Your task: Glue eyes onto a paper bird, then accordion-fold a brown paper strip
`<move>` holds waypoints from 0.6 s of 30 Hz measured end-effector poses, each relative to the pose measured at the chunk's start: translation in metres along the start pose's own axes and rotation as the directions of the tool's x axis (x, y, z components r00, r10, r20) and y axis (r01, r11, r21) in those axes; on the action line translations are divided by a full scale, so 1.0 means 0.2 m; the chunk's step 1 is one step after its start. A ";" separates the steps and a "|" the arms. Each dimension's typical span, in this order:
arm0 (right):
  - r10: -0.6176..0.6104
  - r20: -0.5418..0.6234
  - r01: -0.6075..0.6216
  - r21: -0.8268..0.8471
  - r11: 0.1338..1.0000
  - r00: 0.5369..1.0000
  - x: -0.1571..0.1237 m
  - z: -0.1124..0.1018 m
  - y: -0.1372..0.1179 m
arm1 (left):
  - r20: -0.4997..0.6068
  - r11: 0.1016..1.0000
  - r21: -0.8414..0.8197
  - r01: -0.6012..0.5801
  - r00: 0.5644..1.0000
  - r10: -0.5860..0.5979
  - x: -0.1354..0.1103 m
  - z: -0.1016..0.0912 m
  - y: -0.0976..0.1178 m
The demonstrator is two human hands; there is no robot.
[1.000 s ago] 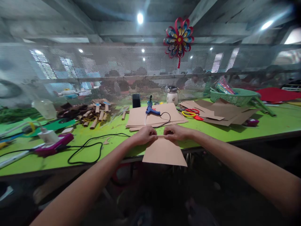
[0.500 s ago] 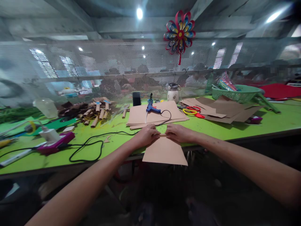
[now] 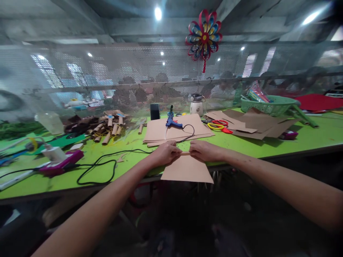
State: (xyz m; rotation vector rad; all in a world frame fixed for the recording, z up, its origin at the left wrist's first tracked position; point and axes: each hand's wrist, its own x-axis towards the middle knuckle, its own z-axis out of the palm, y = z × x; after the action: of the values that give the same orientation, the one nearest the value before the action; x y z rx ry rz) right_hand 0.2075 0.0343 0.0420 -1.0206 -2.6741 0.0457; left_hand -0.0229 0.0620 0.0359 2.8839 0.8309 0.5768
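A tan sheet of paper [image 3: 187, 170] lies at the near edge of the green table [image 3: 118, 169], and its near part hangs over the edge. My left hand [image 3: 165, 152] and my right hand [image 3: 203, 150] are both closed in a pinch on the sheet's far edge, which looks rolled or folded into a narrow strip between them. The fingertips of the two hands nearly meet. Just behind the hands lies a stack of tan sheets [image 3: 177, 131] with a blue glue gun [image 3: 172, 122] on top.
A black cord [image 3: 102, 167] loops left of the hands toward a purple glue gun [image 3: 63, 161]. Rolled paper tubes [image 3: 108, 130] lie at back left. Scissors [image 3: 218, 127], brown card pieces [image 3: 254, 126] and a green basket [image 3: 268, 105] sit at right. A mesh screen stands behind the table.
Both hands have shifted slightly away from me along the table with the sheet's far edge still pinched. The view has tilted a little.
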 end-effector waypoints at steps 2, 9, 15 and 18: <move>-0.012 -0.007 0.012 0.017 1.000 1.000 -0.01 0.01 0.01 | 0.034 0.999 -0.028 0.031 0.999 -0.030 0.02 -0.02 0.00; 0.019 0.010 -0.020 0.068 0.997 1.000 0.00 0.01 0.03 | 0.180 0.976 -0.147 0.162 0.974 -0.134 0.08 -0.08 0.00; 0.122 0.038 -0.124 0.044 0.991 0.992 0.02 0.02 0.02 | 0.087 0.974 -0.151 0.169 0.984 -0.157 0.06 -0.04 0.00; 0.140 -0.035 -0.140 0.005 0.990 0.989 0.01 0.05 0.00 | 0.062 0.982 -0.125 0.145 0.988 -0.138 0.05 -0.02 -0.01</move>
State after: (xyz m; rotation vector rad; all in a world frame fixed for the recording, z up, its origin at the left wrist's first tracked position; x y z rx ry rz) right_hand 0.2032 0.0368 0.0332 -1.1964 -2.5664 0.0584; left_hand -0.0170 0.0690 0.0438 2.6854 0.9446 0.5160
